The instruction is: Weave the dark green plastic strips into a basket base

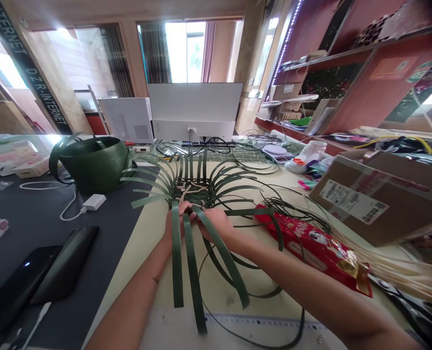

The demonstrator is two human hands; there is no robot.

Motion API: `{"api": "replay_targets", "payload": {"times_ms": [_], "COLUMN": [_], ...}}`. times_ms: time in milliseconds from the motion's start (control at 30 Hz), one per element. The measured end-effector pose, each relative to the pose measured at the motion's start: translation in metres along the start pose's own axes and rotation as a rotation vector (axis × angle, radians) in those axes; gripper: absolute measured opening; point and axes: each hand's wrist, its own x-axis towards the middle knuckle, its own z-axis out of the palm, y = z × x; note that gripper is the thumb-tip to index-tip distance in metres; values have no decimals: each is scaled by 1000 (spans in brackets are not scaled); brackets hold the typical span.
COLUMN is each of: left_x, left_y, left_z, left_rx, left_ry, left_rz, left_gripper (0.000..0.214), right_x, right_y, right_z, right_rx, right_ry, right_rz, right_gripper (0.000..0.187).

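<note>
A half-woven basket [196, 197] of flat dark green straps stands in front of me, its strap ends fanning out on all sides. Beige strips cross inside it. At its near edge my left hand [175, 224] is closed, fingers pinching the weave beside a hanging green strap [177, 262]. My right hand [217, 226] meets it there, also closed on the straps at the rim; one long strap runs down over its fingers. Exactly which strand each fingertip presses is hidden. Thin green cord [303, 321] loops out to the right and toward me.
On the left are a roll of green strapping [95, 163], a white charger [94, 202] and dark phones [66, 267]. A red packet [318, 248], a cardboard box [379, 199] and scissors [401, 301] lie right. A ruler [259, 323] lies near me; a monitor [196, 104] stands behind.
</note>
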Motion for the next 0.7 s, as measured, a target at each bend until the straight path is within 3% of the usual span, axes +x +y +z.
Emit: {"api": "replay_targets", "payload": {"times_ms": [133,167,300,367,433,500,567,700], "left_x": [1,1,1,0,0,1,1,1], "left_y": [-2,-2,1,3,3,1,-2,-3], "left_z": [2,3,3,2,1,2,3,4], "left_rx": [13,36,103,119,123,118,124,145], "left_ry": [5,20,36,27,31,36,34,35], "left_rz": [-9,0,64,82,93,84,65,58], "left_gripper": [9,8,9,13,13,12,10,9], "right_x": [-7,-14,-65,-92,-111,-119,-118,-108], "right_y": [-9,-13,-36,-44,-43,-36,-25,-15], "right_z": [1,2,7,8,6,1,-4,-4], "right_rx": [204,268,357,314,272,223,162,19], "right_ry": [53,5,-430,-367,-266,-212,-201,-257], "right_rz": [-136,-193,-472,-540,-465,-302,-159,-31], "right_gripper": [21,20,13,12,15,18,18,34]}}
